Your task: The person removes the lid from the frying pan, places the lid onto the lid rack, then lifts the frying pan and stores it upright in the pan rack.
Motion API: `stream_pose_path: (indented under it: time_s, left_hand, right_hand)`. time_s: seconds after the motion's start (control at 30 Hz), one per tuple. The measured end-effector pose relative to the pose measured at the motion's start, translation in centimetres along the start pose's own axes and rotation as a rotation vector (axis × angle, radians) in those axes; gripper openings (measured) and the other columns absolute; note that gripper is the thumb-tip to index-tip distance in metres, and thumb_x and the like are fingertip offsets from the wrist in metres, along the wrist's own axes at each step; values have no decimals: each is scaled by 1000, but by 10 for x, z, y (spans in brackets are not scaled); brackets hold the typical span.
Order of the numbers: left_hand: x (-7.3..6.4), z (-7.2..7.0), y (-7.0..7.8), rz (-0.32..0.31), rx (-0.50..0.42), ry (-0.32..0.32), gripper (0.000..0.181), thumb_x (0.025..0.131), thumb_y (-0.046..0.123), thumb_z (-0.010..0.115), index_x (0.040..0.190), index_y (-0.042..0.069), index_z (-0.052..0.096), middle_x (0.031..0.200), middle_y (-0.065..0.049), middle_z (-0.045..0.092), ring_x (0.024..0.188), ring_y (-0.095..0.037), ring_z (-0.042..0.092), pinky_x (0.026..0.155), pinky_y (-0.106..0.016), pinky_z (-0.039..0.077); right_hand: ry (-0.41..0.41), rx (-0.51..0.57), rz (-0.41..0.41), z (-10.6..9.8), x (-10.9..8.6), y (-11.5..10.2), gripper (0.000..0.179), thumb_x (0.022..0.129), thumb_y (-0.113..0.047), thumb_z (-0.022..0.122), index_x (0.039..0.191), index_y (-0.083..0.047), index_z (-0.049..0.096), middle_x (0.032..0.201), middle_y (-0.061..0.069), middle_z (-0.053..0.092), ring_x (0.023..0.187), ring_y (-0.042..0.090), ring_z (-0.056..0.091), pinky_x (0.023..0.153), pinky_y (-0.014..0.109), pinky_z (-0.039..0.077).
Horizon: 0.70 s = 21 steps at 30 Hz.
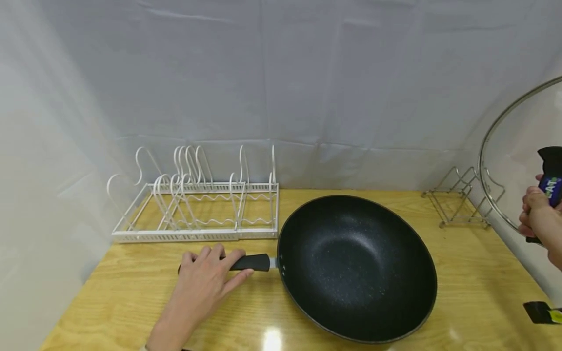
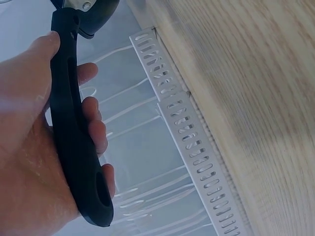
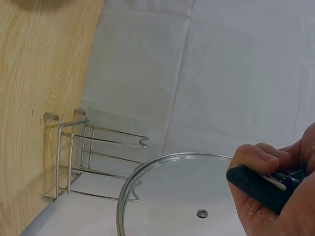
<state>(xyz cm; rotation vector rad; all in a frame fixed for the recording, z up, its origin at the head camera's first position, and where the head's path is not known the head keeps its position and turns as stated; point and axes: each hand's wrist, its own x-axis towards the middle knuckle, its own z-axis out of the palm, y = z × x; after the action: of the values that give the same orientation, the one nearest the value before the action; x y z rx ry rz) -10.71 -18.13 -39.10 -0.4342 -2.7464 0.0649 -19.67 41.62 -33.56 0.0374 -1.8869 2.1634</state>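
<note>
A black wok [image 1: 351, 273] sits on the wooden table, its handle [image 1: 254, 263] pointing left. My left hand [image 1: 204, 273] grips that handle from above. In the left wrist view the fingers [image 2: 96, 129] curl round the handle, with the thumb along its other side. At the far right my right hand [image 1: 542, 214] holds a glass lid [image 1: 485, 139] up by its black knob [image 1: 552, 161]. The lid's metal rim stands nearly upright and runs out of the head view. In the right wrist view, fingers wrap the dark knob [image 3: 256, 188].
A white dish rack [image 1: 175, 236] with several upright hooks stands behind my left hand. At the back right a small wire rack [image 1: 456, 222] is partly overlapped by the lid. A black object with a yellow label [image 1: 537, 312] shows at the right edge. A pale cloth hangs behind.
</note>
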Motion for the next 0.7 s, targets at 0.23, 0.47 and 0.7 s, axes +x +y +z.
stream_pose_path:
  time_s: [0.23, 0.47, 0.7]
  left_hand:
    - [-1, 0, 0, -8, -4, 2, 45, 93, 62, 61, 123, 29, 65, 88, -1, 57, 79, -22, 56, 68, -40, 38]
    - [-1, 0, 0, -2, -5, 0, 45, 93, 63, 61, 123, 30, 65, 88, -1, 57, 79, -21, 56, 68, -39, 37]
    - [0, -1, 0, 2, 5, 10, 46, 92, 63, 62, 124, 30, 66, 88, -1, 58, 77, -21, 57, 66, -37, 35]
  right_hand:
    - [7, 17, 30, 20, -6, -19, 30, 110, -9, 24, 117, -35, 38, 62, -8, 38, 52, 19, 9, 51, 35, 3]
    - [105, -74, 1, 11, 9, -7, 22, 111, -16, 34, 126, -33, 35, 66, -8, 39, 45, 14, 19, 45, 36, 9]
    - [79, -168, -54, 26, 5, -18, 22, 112, -17, 29, 127, -33, 30, 73, -10, 37, 47, 12, 20, 49, 36, 10]
